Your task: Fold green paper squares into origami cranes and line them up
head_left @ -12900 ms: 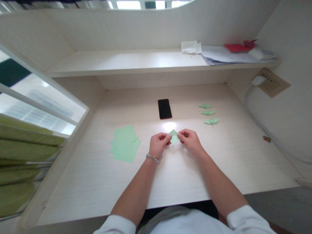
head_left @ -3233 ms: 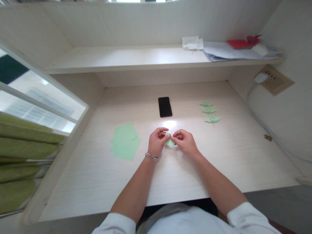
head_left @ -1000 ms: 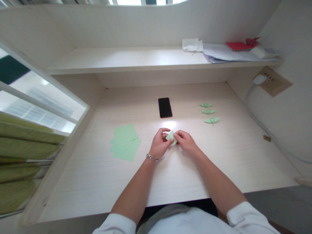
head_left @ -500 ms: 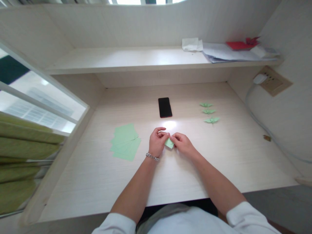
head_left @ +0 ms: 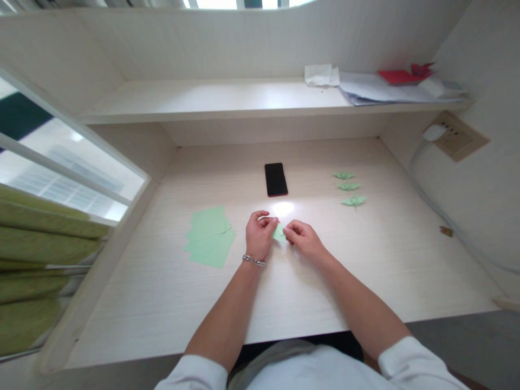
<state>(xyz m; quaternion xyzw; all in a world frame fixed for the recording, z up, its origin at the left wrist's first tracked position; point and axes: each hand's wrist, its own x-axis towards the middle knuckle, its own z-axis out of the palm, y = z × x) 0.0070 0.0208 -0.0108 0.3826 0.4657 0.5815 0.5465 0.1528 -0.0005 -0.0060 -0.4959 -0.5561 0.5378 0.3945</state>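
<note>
A small folded green paper is held between my two hands, just above the desk. My left hand, with a chain bracelet at the wrist, pinches its left side between thumb and fingers. On the right side, the thumb and fingertips of my right hand grip its edge. Flat green sheets lie overlapping to the left of my hands. Three folded green paper cranes stand in a column at the right.
A black phone lies beyond my hands. The shelf above bears papers, a tissue and a red folded piece. At the right wall, a cable runs from a socket.
The folded green paper has moved slightly left and turned, with less of it showing. My left hand has shifted a little left, and my right fingers have moved slightly down its edge.
</note>
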